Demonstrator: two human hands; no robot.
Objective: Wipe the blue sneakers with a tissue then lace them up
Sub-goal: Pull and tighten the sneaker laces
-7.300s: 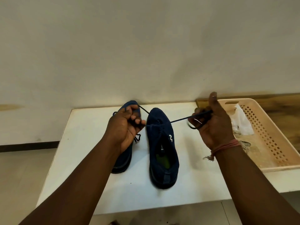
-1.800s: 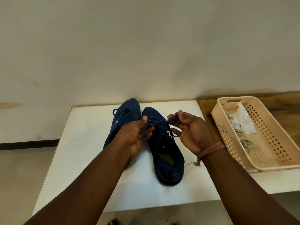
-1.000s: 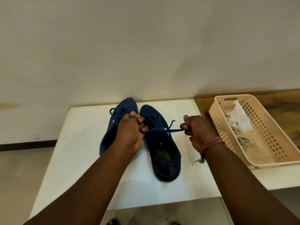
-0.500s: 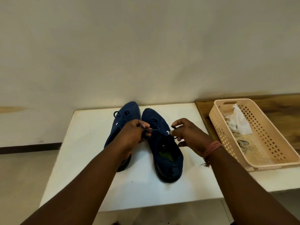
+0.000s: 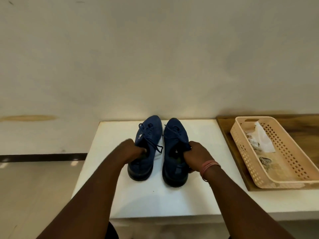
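Both sneakers sit side by side on the white table (image 5: 120, 187), laced. Your left hand (image 5: 130, 150) grips the left sneaker (image 5: 148, 133) collar, right hand (image 5: 195, 153) the right sneaker (image 5: 174, 135) collar, prob. to square the pair.

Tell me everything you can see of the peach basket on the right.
The basket is a shallow rectangular tray of peach plastic, with walls pierced by rows of square holes and a slot handle in its far end. It sits upright and slightly angled on a wooden board to the right of the white table. Inside lie a crumpled white tissue toward the far end and a greyish, soiled-looking wad nearer the middle; its floor looks stained. Neither hand touches it.
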